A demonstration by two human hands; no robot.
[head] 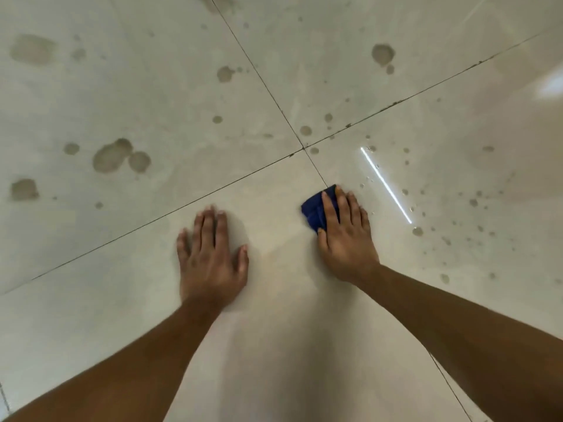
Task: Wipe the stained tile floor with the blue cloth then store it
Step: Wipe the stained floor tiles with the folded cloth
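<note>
Right hand (345,239) flat, pressing blue cloth (313,210) | left hand (210,257) flat on tile floor (122,95)

The tile floor (274,86) looks like smooth, pale glazed ceramic, glossy enough to mirror a strip light, dulled by brownish matt stains (112,155) and beaded droplets. The blue cloth (313,210) is soft, matt, creased fabric.

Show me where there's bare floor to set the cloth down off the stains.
Bare: the near tile between the left hand and right hand, bounded ahead by the grout line, and back between the forearms. Crowded: droplets right of the right hand; large stains beyond the grout line, left.
</note>
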